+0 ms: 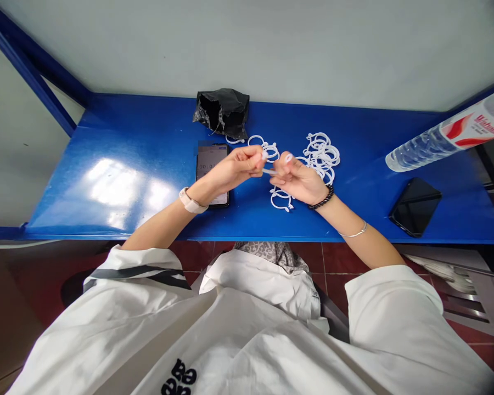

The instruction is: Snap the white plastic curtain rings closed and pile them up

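Observation:
My left hand (247,162) and my right hand (295,176) are raised over the blue table, close together. Between them is one white plastic ring (269,171), open at one point, with small knobs at its ends. The fingers of both hands pinch it, one side each, and cover much of it. Just beyond and to the right of my right hand lies a tangled pile of similar white rings (323,153). A few loose rings (280,198) lie under and in front of the right hand, and others (256,141) behind the left.
A torn black plastic bag (224,112) sits at the back of the blue table (156,164). Beside my left wrist lies a phone (219,199) with a timer on its screen. At the right are a dark phone (416,206) and a water bottle (448,131).

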Demonstrator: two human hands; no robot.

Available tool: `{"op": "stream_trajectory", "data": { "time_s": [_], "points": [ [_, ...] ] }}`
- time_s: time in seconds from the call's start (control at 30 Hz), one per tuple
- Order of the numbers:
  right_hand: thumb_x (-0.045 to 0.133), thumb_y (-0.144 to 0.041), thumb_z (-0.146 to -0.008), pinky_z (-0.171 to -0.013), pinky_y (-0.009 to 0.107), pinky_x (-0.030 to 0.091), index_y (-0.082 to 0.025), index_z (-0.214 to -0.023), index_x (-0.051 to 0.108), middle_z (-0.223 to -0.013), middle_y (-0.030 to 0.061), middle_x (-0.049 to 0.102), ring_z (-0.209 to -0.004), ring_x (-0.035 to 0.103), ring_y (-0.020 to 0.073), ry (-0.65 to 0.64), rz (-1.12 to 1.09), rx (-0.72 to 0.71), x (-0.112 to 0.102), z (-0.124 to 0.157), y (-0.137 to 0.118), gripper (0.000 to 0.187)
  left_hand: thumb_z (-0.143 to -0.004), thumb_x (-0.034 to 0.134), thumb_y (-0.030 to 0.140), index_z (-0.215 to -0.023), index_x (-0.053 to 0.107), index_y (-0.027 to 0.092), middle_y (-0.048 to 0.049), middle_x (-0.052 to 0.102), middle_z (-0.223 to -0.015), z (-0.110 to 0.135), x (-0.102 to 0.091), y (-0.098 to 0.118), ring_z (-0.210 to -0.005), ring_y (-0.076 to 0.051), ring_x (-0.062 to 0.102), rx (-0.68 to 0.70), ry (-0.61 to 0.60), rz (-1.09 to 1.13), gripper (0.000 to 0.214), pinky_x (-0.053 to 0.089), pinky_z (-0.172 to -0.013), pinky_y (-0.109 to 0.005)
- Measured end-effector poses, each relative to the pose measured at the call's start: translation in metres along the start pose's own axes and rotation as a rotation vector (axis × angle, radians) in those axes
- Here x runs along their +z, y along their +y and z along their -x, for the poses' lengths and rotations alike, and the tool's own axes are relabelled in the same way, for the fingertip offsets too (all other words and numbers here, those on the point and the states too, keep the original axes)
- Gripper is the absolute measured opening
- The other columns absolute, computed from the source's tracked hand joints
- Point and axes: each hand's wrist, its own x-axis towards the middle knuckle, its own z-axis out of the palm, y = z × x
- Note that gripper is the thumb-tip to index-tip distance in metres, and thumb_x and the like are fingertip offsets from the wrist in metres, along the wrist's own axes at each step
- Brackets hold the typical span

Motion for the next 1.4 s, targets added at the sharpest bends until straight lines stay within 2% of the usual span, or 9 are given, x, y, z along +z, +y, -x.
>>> {"op": "stream_trajectory", "data": {
  "time_s": [0.27, 0.4, 0.5, 0.6, 0.73, 0.83, 1.03, 1.23, 1.4],
  "points": [
    [0.076, -0.056, -0.082, -0.055, 0.026, 0.030, -0.022, -0.068, 0.036, -0.068, -0.0052, 0.032, -0.057, 0.021, 0.0097, -0.037, -0.038, -0.070, 0.001, 0.003, -0.009, 0.055, -0.081, 0.077, 0.059, -0.063, 0.050, 0.017, 0.0033, 0.040, -0.061, 0.003, 0.001, 0.004, -0.054, -0.008, 0.039, 0.030, -0.002, 0.067, 0.053, 0.039, -0.055, -0.025],
    [0.069, -0.060, -0.088, -0.053, 0.025, 0.029, -0.021, -0.070, 0.048, -0.065, -0.0050, 0.039, -0.056, 0.028, 0.0091, -0.038, 0.207, -0.060, -0.006, 0.005, -0.017, 0.048, -0.085, 0.073, 0.059, -0.071, 0.061, 0.016, -0.0005, 0.055, -0.068, 0.004, -0.001, 0.001, -0.061, -0.010, 0.049, -0.001, -0.036, -0.067, 0.047, 0.045, -0.062, -0.026],
    [0.064, -0.057, -0.093, -0.054, 0.025, 0.031, -0.019, -0.073, 0.057, -0.068, -0.0019, 0.051, -0.059, 0.040, 0.0095, -0.014, 0.553, -0.110, -0.016, 0.008, -0.028, 0.043, -0.090, 0.069, 0.055, -0.089, 0.069, 0.015, -0.0057, 0.067, -0.087, 0.004, -0.005, 0.002, -0.074, -0.012, 0.060, -0.016, -0.044, -0.223, 0.039, 0.051, -0.072, -0.026],
    [0.062, -0.049, -0.096, -0.054, 0.027, 0.031, -0.018, -0.071, 0.060, -0.061, -0.0021, 0.052, -0.055, 0.041, 0.0099, 0.042, 0.859, -0.093, -0.029, 0.012, -0.040, 0.039, -0.096, 0.060, 0.044, -0.105, 0.071, 0.015, -0.0089, 0.070, -0.106, 0.004, -0.012, 0.001, -0.082, -0.014, 0.065, 0.001, 0.013, -0.483, 0.032, 0.053, -0.078, -0.027],
    [0.056, -0.044, -0.097, -0.055, 0.028, 0.030, -0.018, -0.063, 0.057, -0.058, -0.0010, 0.055, -0.053, 0.042, 0.0101, 0.014, 1.039, -0.026, -0.044, 0.021, -0.054, 0.043, -0.096, 0.050, 0.026, -0.106, 0.072, 0.014, -0.0112, 0.069, -0.111, 0.002, -0.021, -0.002, -0.087, -0.018, 0.065, 0.111, 0.098, -0.921, 0.027, 0.052, -0.078, -0.029],
    [0.056, -0.044, -0.095, -0.056, 0.029, 0.029, -0.018, -0.061, 0.059, -0.055, -0.0020, 0.052, -0.050, 0.039, 0.0100, -0.069, 1.163, 0.058, -0.050, 0.026, -0.061, 0.043, -0.096, 0.046, 0.022, -0.106, 0.073, 0.013, -0.0122, 0.069, -0.109, 0.001, -0.026, -0.006, -0.090, -0.021, 0.065, 0.136, 0.101, -1.141, 0.029, 0.053, -0.079, -0.032],
    [0.058, -0.047, -0.090, -0.059, 0.029, 0.032, -0.018, -0.070, 0.068, -0.063, 0.0015, 0.062, -0.057, 0.047, 0.0124, -0.252, 1.234, 0.172, -0.057, 0.027, -0.062, 0.037, -0.097, 0.045, 0.019, -0.105, 0.073, 0.013, -0.0153, 0.068, -0.109, 0.003, -0.033, -0.008, -0.104, -0.028, 0.064, 0.034, 0.108, -1.457, 0.030, 0.053, -0.088, -0.040],
    [0.055, -0.052, -0.090, -0.063, 0.031, 0.038, -0.018, -0.080, 0.077, -0.079, 0.0062, 0.074, -0.066, 0.059, 0.0176, -0.262, 1.249, 0.280, -0.060, 0.029, -0.067, 0.042, -0.095, 0.053, 0.021, -0.107, 0.072, 0.012, -0.0156, 0.067, -0.110, 0.001, -0.035, -0.011, -0.108, -0.031, 0.062, -0.002, 0.049, -1.537, 0.025, 0.054, -0.088, -0.041],
    [0.053, -0.051, -0.092, -0.065, 0.032, 0.041, -0.018, -0.077, 0.078, -0.085, 0.0078, 0.077, -0.070, 0.062, 0.0188, -0.274, 1.232, 0.320, -0.057, 0.031, -0.073, 0.044, -0.092, 0.057, 0.018, -0.101, 0.071, 0.013, -0.0152, 0.066, -0.107, 0.000, -0.031, -0.017, -0.108, -0.032, 0.062, -0.013, 0.013, -1.582, 0.017, 0.055, -0.086, -0.040]
  ]
}}
